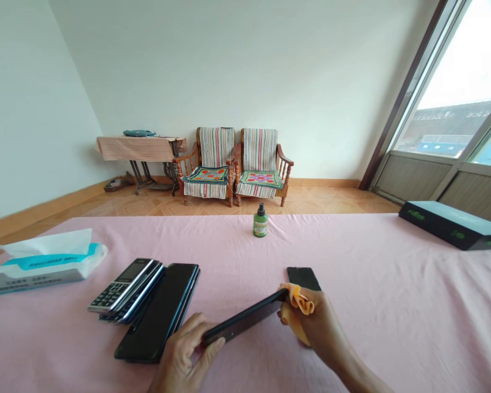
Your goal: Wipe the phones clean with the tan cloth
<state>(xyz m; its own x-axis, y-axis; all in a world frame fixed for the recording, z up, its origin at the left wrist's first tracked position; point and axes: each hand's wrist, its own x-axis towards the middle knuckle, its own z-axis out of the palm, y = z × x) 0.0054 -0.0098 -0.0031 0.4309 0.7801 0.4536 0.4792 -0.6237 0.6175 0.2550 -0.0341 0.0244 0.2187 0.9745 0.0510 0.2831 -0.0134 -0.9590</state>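
Note:
A dark smartphone (247, 316) is held tilted above the pink cloth, its right end higher than its left. My left hand (188, 349) grips its lower left end between thumb and fingers. At the upper right end, my right hand (317, 322) pinches a crumpled orange cloth (298, 300) against the phone's edge. Another black phone (305, 277) lies flat behind my right hand, which covers part of it. Left of my left hand lie stacked black smartphones (159, 311), with silver keypad phones (125, 286) beside them, partly overlapping.
On the pink-covered table (364, 284) stands a green spray bottle (261, 222) near the far edge. A tissue pack (45, 267) lies at left, a black box (450, 224) at far right. Two wooden chairs (215, 153) and a cloth-covered sewing table (139, 148) stand beyond.

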